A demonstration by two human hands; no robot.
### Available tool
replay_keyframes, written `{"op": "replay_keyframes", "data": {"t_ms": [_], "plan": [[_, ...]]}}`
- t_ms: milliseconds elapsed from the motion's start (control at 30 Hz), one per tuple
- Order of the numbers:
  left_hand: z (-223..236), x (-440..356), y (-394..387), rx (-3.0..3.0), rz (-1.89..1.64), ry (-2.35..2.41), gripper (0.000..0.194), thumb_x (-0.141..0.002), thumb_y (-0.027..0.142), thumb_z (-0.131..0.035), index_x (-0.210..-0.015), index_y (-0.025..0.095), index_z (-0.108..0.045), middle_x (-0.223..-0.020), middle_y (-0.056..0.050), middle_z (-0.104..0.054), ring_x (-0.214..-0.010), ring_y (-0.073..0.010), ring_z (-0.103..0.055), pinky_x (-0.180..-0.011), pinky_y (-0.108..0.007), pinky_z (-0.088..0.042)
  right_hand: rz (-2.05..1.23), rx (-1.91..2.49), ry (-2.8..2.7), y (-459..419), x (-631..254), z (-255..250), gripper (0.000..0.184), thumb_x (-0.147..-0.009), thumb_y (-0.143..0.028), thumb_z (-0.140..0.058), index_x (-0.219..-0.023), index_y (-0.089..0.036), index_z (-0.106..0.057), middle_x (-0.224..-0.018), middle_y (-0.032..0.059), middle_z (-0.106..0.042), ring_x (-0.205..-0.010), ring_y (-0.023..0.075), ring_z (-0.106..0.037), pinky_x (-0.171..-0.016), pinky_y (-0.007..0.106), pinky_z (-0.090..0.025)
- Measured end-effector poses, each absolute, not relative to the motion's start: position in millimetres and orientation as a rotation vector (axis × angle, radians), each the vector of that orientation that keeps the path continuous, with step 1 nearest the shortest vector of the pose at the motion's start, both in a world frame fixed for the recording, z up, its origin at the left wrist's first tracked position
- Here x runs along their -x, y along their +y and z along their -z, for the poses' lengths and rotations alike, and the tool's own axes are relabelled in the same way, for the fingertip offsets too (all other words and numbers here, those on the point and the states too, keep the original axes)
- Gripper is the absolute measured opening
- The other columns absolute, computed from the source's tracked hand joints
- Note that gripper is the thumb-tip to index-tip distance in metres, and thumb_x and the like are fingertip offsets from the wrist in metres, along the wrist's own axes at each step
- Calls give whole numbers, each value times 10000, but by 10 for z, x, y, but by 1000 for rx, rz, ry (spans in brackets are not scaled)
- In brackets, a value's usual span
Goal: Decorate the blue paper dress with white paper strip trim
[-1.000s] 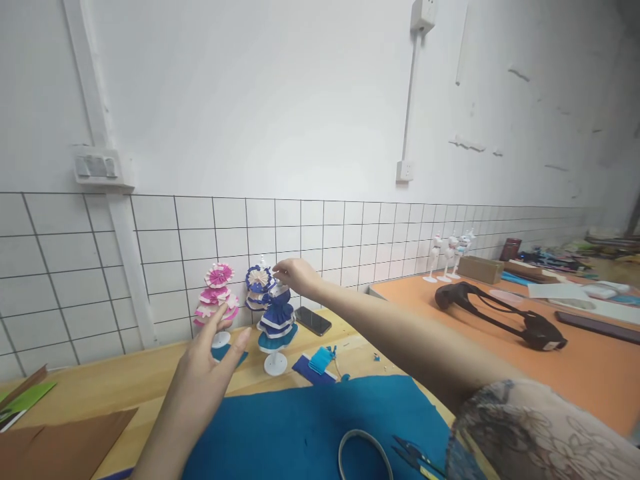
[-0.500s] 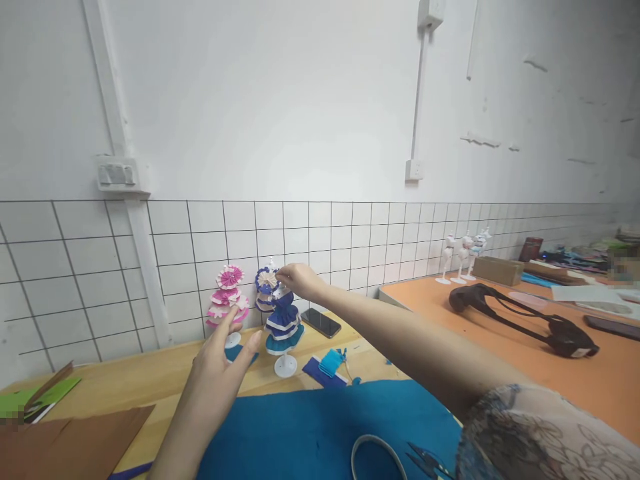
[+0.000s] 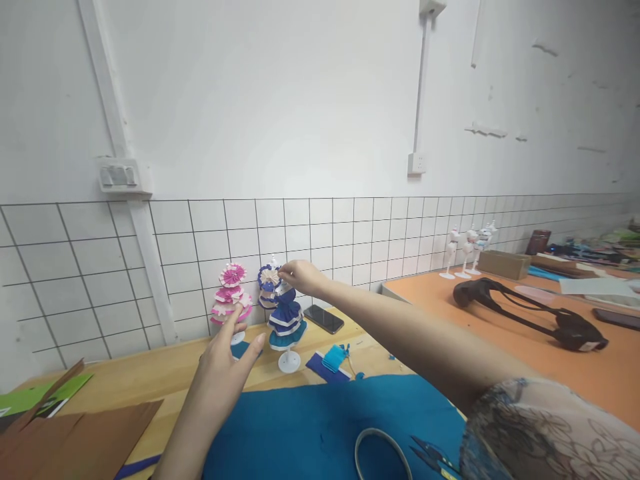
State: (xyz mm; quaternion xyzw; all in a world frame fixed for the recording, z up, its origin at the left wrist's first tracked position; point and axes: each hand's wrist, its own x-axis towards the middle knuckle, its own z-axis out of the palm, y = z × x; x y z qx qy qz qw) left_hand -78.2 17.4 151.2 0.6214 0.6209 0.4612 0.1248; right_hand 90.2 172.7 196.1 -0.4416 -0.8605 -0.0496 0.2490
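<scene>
A small doll-size dress form [image 3: 287,323] wears a tiered blue dress with white trim and teal hem, upright on a white round base. My right hand [image 3: 299,275] reaches in from the right and pinches at its top; what lies between the fingertips is hidden. Just behind stands a second form with a navy dress and cream pleated rosette [image 3: 269,277]. My left hand [image 3: 225,353] is open, thumb and fingers apart, left of the blue dress. Beyond its fingertips stands a pink ruffled dress [image 3: 231,293] on a form, partly covered by the hand.
Teal cloth [image 3: 300,413] covers the front of the wooden table, with a ring [image 3: 380,433] and thread snips [image 3: 431,456] on it. A phone [image 3: 324,319] and folded fabric pieces [image 3: 334,359] lie near the forms. A black strap-like device [image 3: 530,313] rests on the orange table.
The view has shifted slightly, so the scene sits a little differently in frame. Both hands keep nearly the same place and pose around the blue dress.
</scene>
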Motion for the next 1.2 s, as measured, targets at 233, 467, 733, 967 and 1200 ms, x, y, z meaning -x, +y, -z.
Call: {"op": "replay_keyframes", "data": {"t_ms": [233,467,733,967,1200], "plan": [[-1484,765,205,-1839,-1301,1856,588,-750,560,-406,-1280,306,-379,-1094,-76,-599,-696,-229,-596,-610,-362,-450,118,1165,-2308,1721,-899,-1957,238,-876,-280,-492,-1083,-168,-530,-1099,61,-557,-907,179,-573,-768,378,-483],[-1466,851,252,-1924,-1216,1823,553,-729,488,-458,-1222,237,-447,-973,-66,-643,-746,-236,-608,-627,-334,-458,65,1139,-2154,1608,-1110,-1975,259,-876,-286,-490,-1097,-155,-519,-1065,60,-568,-883,175,-578,-761,374,-476],[-1560,838,147,-1896,-1099,1733,354,-749,512,-437,-746,206,-614,-625,-11,-631,-578,-174,-557,-516,-241,-397,-142,1210,-2113,911,-1766,-1609,280,-812,-194,-514,-1087,-155,-551,-754,22,-622,-697,146,-572,-664,271,-456],[-1526,684,152,-1947,-926,1722,429,-734,568,-423,-532,204,-530,-367,45,-428,-415,-135,-434,-459,-213,-311,-443,1350,-2139,-91,-2337,-1044,208,-849,-318,-458,-812,-197,-623,-687,44,-631,-551,142,-565,-533,243,-443],[-1353,604,294,-1999,-779,1769,489,-752,595,-372,-512,186,-492,-368,62,-298,-381,-120,-377,-448,-229,-253,-455,1698,-1916,-770,-2834,-287,452,-856,-465,-381,-514,-181,-460,-494,-1,-505,-476,123,-453,-471,216,-342]]}}
